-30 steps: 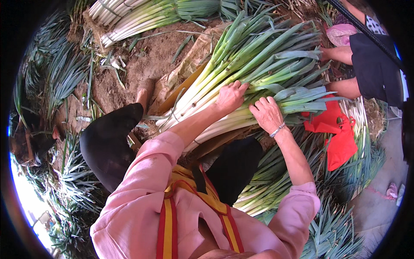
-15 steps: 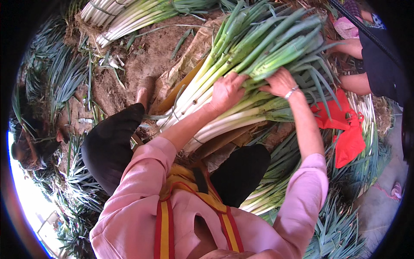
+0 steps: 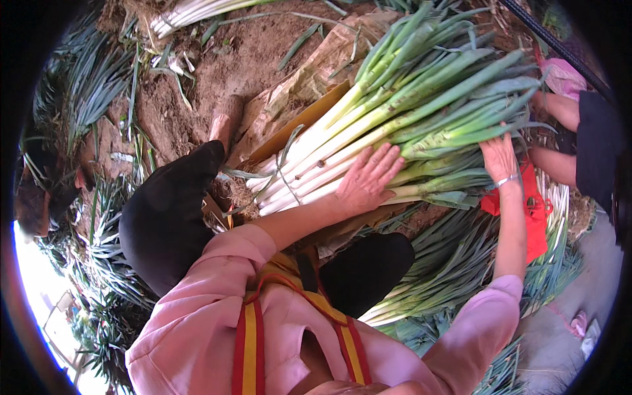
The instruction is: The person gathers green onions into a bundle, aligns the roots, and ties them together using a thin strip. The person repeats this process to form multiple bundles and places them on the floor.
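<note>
A large bundle of long green onions [image 3: 368,135] lies across in front of me, its white root ends to the left and green leaves to the upper right. Near the roots, a thin leaf tie [image 3: 283,172] crosses the white stalks. My left hand [image 3: 372,174] rests flat on the middle of the stalks, fingers spread. Toward the leafy end, my right hand [image 3: 501,158] presses against the near side of the leaves with its fingers stretched out. Under the bundle, part of a brown cardboard strip [image 3: 289,135] shows.
Another onion bundle [image 3: 204,13] lies at the upper left on the soil. More green onions [image 3: 428,263] are heaped below the bundle near my knee. A red plastic bag [image 3: 536,217] sits at the right, close to another person's legs [image 3: 556,164]. Dark leafy piles [image 3: 99,112] stand at the far left.
Both hands have opened out flatter on the bundle. My right hand has moved right and down to the leaf edge, my left slightly right and down. The stalks now lie closer together.
</note>
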